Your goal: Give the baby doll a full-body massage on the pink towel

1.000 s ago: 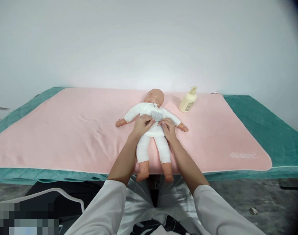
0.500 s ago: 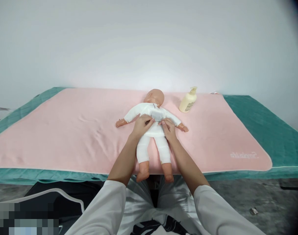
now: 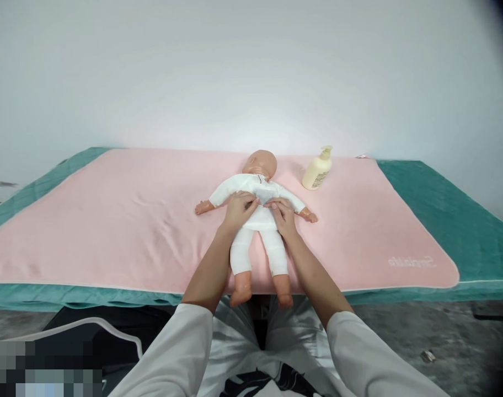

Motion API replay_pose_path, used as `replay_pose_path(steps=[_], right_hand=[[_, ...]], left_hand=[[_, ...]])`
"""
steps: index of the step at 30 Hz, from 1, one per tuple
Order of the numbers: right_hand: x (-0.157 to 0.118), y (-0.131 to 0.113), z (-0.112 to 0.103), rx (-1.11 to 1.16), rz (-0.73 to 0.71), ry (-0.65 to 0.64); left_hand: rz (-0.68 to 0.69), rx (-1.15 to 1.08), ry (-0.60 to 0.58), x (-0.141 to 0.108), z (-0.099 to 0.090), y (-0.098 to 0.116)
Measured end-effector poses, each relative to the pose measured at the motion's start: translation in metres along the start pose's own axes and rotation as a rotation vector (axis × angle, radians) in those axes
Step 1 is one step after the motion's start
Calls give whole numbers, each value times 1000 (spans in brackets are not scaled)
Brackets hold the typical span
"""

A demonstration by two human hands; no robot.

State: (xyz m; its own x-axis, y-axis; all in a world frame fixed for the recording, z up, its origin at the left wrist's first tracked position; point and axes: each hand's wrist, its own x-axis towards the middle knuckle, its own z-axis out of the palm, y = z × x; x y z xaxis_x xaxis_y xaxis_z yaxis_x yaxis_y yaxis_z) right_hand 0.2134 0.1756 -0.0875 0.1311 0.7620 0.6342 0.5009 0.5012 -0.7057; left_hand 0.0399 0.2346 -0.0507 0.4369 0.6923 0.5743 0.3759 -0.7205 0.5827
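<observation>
A baby doll (image 3: 262,221) with a white cloth body lies stretched out, its arms spread and its feet toward me. A light grey patch (image 3: 265,194) shows on the upper torso, partly behind my fingers. My left hand (image 3: 239,209) rests on the left side of the torso, fingers curled and thumb against the fingertips at the patch's lower edge. Mirroring it on the right, my right hand (image 3: 283,215) is closed in the same pinch. Both pinches seem to grip the doll's cloth, though the fingertips hide how much.
Under the doll lies a pink mat (image 3: 160,231) on a green padded bed (image 3: 454,220). A cream pump bottle (image 3: 317,170) stands behind the doll, to the right. A pale wall (image 3: 251,71) rises along the far edge. A dark chair (image 3: 81,336) is low on the left.
Both hands have slid very slightly up the torso, covering a little more of the grey patch. The doll and bottle stay in place.
</observation>
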Motion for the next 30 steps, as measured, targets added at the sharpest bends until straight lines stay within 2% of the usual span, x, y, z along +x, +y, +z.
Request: replay_pose_path(steps=[7,16,23,30], right_hand=[[0,-1,1,23,40,-8],[-2,5,1,29,40,21],[0,10,3,8,58,-43],[2,11,2,11,71,-59]], left_hand=[[-12,-7,-8,0,1,-2],[39,-23,87,-2,0,0],[14,39,26,-2,1,0],[-4,38,24,0,2,-3]])
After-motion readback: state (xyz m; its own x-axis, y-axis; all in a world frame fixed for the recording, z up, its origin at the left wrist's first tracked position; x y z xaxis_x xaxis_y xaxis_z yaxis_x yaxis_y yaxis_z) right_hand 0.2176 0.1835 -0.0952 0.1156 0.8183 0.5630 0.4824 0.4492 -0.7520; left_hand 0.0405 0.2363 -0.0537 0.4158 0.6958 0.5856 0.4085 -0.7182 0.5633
